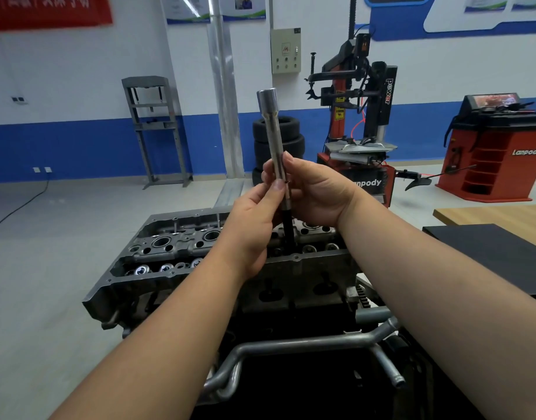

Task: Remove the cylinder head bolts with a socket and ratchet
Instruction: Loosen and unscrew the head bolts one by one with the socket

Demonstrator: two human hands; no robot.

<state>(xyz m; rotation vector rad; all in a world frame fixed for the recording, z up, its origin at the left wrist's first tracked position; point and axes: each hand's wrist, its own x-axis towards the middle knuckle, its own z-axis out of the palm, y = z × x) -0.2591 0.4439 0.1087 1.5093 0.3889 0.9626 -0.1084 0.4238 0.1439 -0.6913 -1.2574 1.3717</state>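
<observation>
A long chrome extension bar with a socket-like top end stands nearly upright above the grey cylinder head. A dark shaft continues from its lower end down toward the head; whether it is a bolt or part of the tool I cannot tell. My left hand pinches the bar's lower part with thumb and fingers. My right hand wraps round the bar from the right. No ratchet handle shows.
The engine sits on a stand with metal coolant pipes in front. A black mat on a wooden table lies at right. Behind stand stacked tyres, a tyre changer, a red wheel balancer and a grey press frame.
</observation>
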